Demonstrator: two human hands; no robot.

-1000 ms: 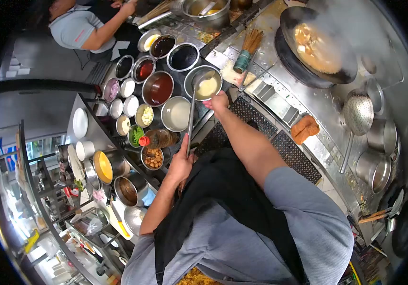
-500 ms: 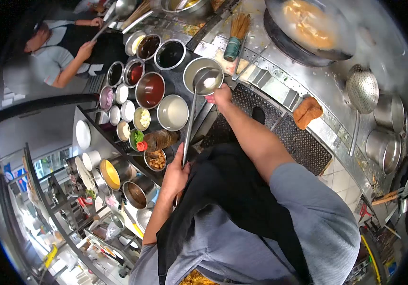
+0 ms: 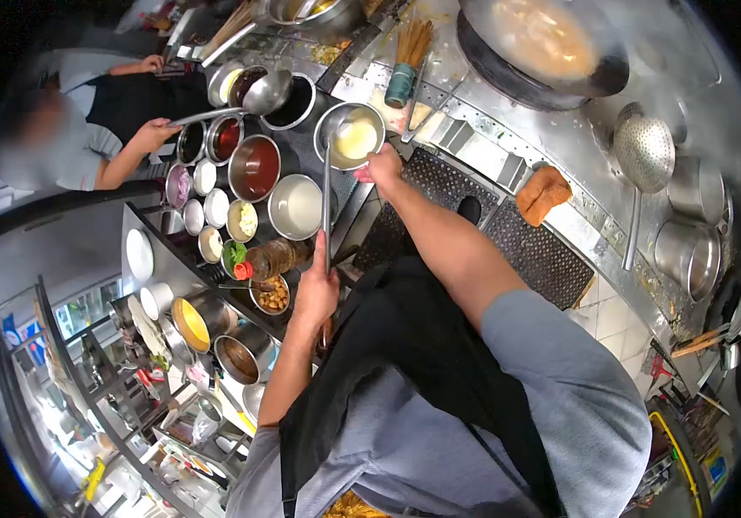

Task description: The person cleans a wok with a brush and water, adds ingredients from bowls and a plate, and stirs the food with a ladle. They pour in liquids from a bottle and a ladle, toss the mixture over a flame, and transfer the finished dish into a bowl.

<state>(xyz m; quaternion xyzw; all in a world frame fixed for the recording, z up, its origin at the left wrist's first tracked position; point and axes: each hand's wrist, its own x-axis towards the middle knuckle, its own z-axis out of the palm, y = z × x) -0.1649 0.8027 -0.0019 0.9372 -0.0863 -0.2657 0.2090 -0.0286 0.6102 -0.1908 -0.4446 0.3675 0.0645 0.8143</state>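
Note:
My right hand [image 3: 381, 169] grips the near right rim of a metal bowl [image 3: 325, 123]. Pale yellow liquid [image 3: 357, 138] shows inside it. A long-handled ladle [image 3: 328, 194] reaches into this bowl, and my left hand [image 3: 317, 292] is closed around its handle. Left of the ladle stands a pot of cloudy whitish liquid [image 3: 296, 205]. A brown bottle with a red cap [image 3: 272, 259] lies close to my left hand, beside a bowl of brown chunks [image 3: 271, 296].
A co-worker at upper left holds another ladle [image 3: 267, 93] over dark sauce pots. Red sauce [image 3: 256, 168] and several small bowls fill the left counter. A steaming wok [image 3: 526, 82] sits on the stove at upper right, with a strainer [image 3: 644, 154] and a brown cloth [image 3: 544, 195] nearer.
Pale yellow liquid now shows in the bowl, where white contents showed in the ladle before. The co-worker's ladle has swung down over the sauce pots. My view has shifted slightly.

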